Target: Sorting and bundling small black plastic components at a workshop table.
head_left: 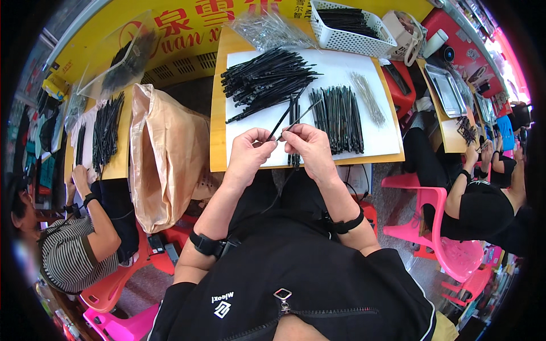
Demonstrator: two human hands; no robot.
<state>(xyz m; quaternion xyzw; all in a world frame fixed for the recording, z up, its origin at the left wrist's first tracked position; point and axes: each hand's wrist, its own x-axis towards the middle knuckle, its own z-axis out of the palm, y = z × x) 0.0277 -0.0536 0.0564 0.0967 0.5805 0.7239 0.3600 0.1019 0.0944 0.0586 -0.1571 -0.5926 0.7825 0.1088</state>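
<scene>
In front of me, above the near edge of a white sheet [381, 139], both hands pinch thin sticks. My left hand [248, 153] is closed on a thin black stick [278, 123], which slants up and right. My right hand [311, 149] grips a thin greyish stick [305, 115] with its fingertips; the two sticks meet or cross near my fingers. Just beyond lies a short row of black sticks [293, 108], partly hidden by my right hand. To its right sits a neat row of black sticks [338, 120]. A loose heap of black sticks [264, 79] covers the far left.
Thin clear strips [368, 98] lie at the sheet's right. Clear plastic bags [273, 33] and a white basket [364, 44] of black sticks stand at the back of the wooden table [218, 113]. A large tan bag [165, 153] stands left. People work at tables on both sides.
</scene>
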